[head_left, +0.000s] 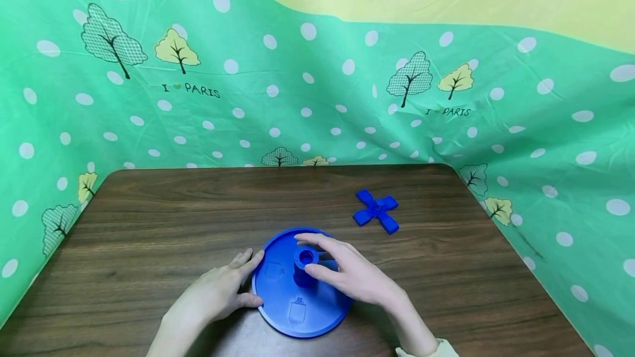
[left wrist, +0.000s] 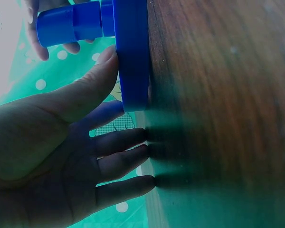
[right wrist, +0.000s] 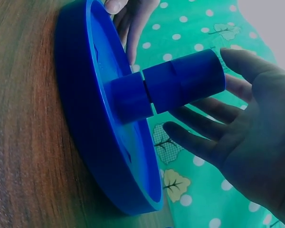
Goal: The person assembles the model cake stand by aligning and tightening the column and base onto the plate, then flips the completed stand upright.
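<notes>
A blue round plastic base [head_left: 278, 313] with a raised rim lies on the table. From its middle rises a blue hollow tube [head_left: 306, 266]; the right wrist view shows a thin gap between this tube [right wrist: 185, 80] and the short stub [right wrist: 130, 97] below. My left hand [head_left: 223, 288] rests at the base's left rim, thumb on the near side, fingers stretched along the far side. Around the top of the tube, my right hand [head_left: 349, 271] is spread, thumb [right wrist: 242, 61] at the tube's top edge and fingers loosely extended past it.
A blue cross-shaped piece [head_left: 377, 211] with four flared arms and a small central peg lies beyond my right hand. The brown wood-grain table [head_left: 198, 208] is backed by a green dotted cloth [head_left: 307, 92] printed with trees.
</notes>
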A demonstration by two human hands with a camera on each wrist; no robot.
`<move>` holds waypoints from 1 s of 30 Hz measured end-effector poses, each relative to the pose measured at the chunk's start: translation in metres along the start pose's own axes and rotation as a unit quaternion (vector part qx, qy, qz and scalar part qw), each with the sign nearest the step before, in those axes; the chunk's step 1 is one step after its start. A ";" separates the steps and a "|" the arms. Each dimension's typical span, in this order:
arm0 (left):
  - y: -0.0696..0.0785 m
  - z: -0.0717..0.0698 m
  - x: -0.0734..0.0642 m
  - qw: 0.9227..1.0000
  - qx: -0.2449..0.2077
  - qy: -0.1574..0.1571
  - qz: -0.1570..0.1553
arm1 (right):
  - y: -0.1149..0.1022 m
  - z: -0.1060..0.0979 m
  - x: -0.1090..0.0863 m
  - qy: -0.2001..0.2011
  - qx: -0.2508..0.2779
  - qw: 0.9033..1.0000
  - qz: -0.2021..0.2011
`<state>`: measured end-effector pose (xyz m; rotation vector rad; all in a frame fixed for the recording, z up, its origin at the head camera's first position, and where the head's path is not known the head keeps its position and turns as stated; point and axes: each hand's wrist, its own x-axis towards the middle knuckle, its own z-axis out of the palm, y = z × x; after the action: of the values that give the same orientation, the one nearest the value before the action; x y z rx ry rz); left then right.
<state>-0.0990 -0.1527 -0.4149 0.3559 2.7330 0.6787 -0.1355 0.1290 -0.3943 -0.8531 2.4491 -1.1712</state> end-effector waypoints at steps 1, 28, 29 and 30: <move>0.000 0.000 0.000 1.000 0.000 0.001 0.001 | 0.000 0.000 0.000 -0.004 -0.001 1.000 -0.005; 0.000 0.001 0.000 1.000 -0.005 0.007 0.005 | 0.001 0.002 0.000 -0.002 0.002 1.000 0.017; -0.001 0.002 -0.001 1.000 -0.004 0.007 0.005 | 0.001 0.002 0.000 -0.007 0.001 1.000 0.012; -0.001 0.002 -0.001 1.000 -0.004 0.008 0.006 | 0.002 0.001 -0.001 -0.013 0.000 1.000 0.008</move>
<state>-0.0979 -0.1526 -0.4164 0.3663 2.7443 0.6996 -0.1350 0.1293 -0.3963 -0.8421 2.4314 -1.1472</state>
